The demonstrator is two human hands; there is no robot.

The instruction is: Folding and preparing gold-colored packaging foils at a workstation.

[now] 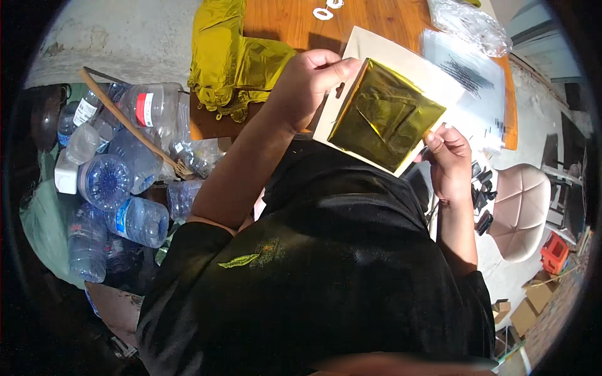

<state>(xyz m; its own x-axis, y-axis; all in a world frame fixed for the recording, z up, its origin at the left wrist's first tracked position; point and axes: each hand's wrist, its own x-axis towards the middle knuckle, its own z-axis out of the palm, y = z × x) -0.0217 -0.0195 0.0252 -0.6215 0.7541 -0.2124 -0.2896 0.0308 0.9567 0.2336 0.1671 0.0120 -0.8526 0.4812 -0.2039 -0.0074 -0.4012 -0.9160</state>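
Note:
A cream backing card [360,47] with a hang hole is tilted in front of me above the table's near edge. Against it lies a shiny gold foil square [382,116], folded flat and creased. My left hand [313,81] pinches the card's left side, thumb at the foil's upper left corner. At the lower right corner, my right hand [448,156] grips card and foil together, with the thumb in front. More gold foil sheets [226,56], looking like flat uninflated balloons, are piled on the table left of my left hand.
The wooden table [282,25] bears white rings [323,14], clear plastic sleeves [483,88] and crumpled clear film [470,25]. Empty plastic bottles [110,182] and a wooden stick [128,125] crowd the left. A pale chair [520,213] and a red crate [554,252] stand at right.

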